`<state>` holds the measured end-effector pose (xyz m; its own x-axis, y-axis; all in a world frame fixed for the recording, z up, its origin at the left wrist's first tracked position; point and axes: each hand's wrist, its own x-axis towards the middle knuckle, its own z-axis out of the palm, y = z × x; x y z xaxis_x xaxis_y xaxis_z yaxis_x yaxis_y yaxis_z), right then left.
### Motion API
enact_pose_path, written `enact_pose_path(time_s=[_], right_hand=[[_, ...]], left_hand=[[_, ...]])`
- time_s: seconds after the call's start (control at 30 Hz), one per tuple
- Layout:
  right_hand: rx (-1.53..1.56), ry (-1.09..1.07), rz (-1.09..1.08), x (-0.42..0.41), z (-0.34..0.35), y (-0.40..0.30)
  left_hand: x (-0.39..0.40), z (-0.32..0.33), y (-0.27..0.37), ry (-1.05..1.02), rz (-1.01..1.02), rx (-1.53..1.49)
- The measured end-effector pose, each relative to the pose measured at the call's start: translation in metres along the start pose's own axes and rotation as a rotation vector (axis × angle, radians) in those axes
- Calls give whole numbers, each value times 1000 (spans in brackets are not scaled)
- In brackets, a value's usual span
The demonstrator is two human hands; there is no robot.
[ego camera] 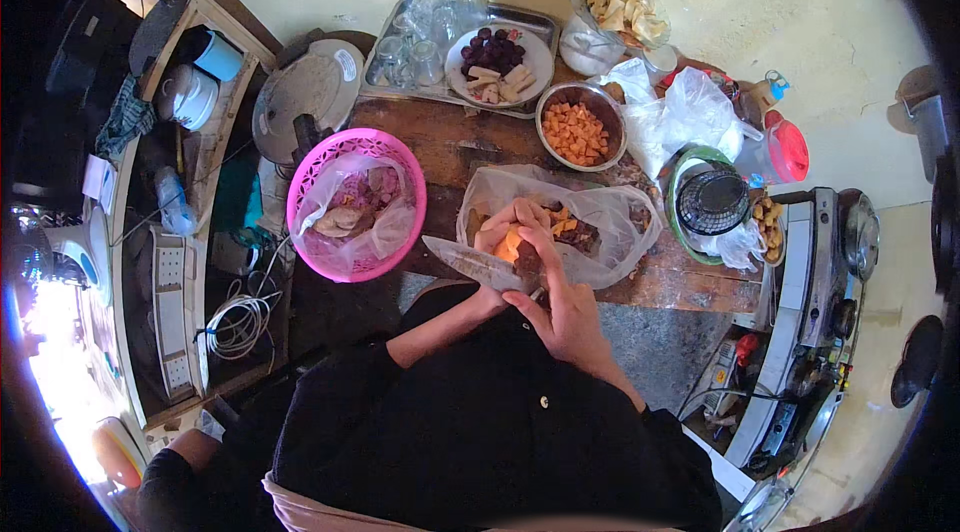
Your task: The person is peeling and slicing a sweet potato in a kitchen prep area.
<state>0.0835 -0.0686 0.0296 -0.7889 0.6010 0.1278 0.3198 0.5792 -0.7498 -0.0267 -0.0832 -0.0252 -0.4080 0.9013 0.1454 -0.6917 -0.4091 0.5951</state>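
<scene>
My left hand (499, 230) holds a partly peeled orange-fleshed tuber (509, 245), likely sweet potato, above a clear plastic bag (622, 262) spread on the wooden table. My right hand (566, 310) grips a wide-bladed knife (469, 262) near its handle. The blade points left and lies across the near side of the tuber, hiding part of my left hand; right-hand fingers reach over the tuber. Orange pieces and dark peelings (577, 232) lie in the bag. Beyond it stands a metal bowl (541, 142) of diced orange pieces. A pink basket (291, 209) at left holds a bag of purplish tubers or peelings.
A metal tray (381, 90) at the back bears glass jars and a plate (459, 66) of purple and pale pieces. Plastic bags (701, 111) and a green basket (675, 232) crowd the right. Shelves (217, 149) stand left, a stove (817, 284) right.
</scene>
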Motion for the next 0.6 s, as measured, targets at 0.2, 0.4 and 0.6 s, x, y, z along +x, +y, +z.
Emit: enact_pose_path(time_s=[0.2, 0.4, 0.6], right_hand=[[96, -185, 14, 4, -19, 0], [43, -17, -28, 0, -6, -1], [-11, 89, -122, 1, 3, -1]], left_hand=[[9, 0, 17, -238, 130, 489], [6, 5, 12, -82, 16, 237], [3, 2, 6, -48, 69, 218]])
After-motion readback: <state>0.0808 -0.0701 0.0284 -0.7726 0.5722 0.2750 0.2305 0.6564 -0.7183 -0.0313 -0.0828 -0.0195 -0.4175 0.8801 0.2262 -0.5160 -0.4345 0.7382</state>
